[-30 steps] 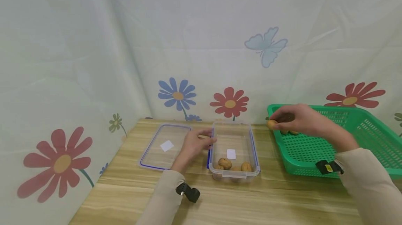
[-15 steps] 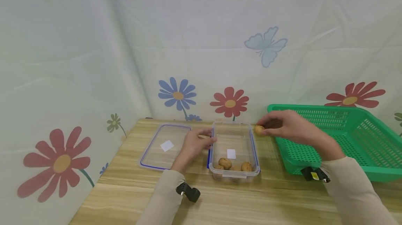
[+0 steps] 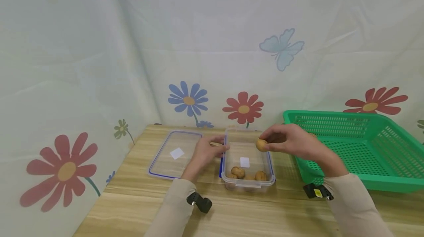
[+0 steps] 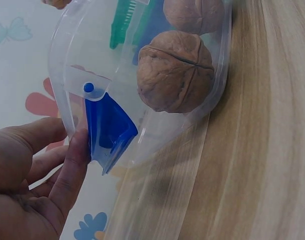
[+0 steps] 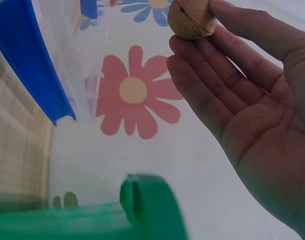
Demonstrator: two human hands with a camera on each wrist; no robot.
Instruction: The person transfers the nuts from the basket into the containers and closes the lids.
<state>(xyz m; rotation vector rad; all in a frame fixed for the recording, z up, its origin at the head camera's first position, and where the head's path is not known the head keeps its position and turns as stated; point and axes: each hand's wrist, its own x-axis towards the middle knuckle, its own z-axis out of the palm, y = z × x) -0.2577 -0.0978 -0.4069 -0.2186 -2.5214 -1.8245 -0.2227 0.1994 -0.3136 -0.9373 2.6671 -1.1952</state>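
Observation:
A clear plastic food container (image 3: 247, 183) with blue side latches stands uncovered in the middle of the table. Several walnuts (image 3: 238, 172) lie at its near end, beside a small white label. My left hand (image 3: 204, 152) holds the container's left wall; in the left wrist view its thumb and a finger (image 4: 75, 155) pinch the rim beside a hanging blue latch (image 4: 110, 127). Over the container's right side, my right hand (image 3: 293, 142) pinches a walnut (image 3: 261, 145) between thumb and fingertips. The right wrist view shows that walnut (image 5: 191, 19) at the fingertips, the palm bare.
A green perforated basket (image 3: 381, 182) stands on the right, with a bit of a walnut (image 3: 312, 134) showing behind my right hand. The container's blue-edged clear lid (image 3: 188, 145) lies flat on the left. A flower-printed curtain (image 3: 212, 38) hangs behind the wooden table (image 3: 251, 215).
My right hand has carried the walnut leftward from the basket's left rim to above the container. The left hand has stayed at the container's wall.

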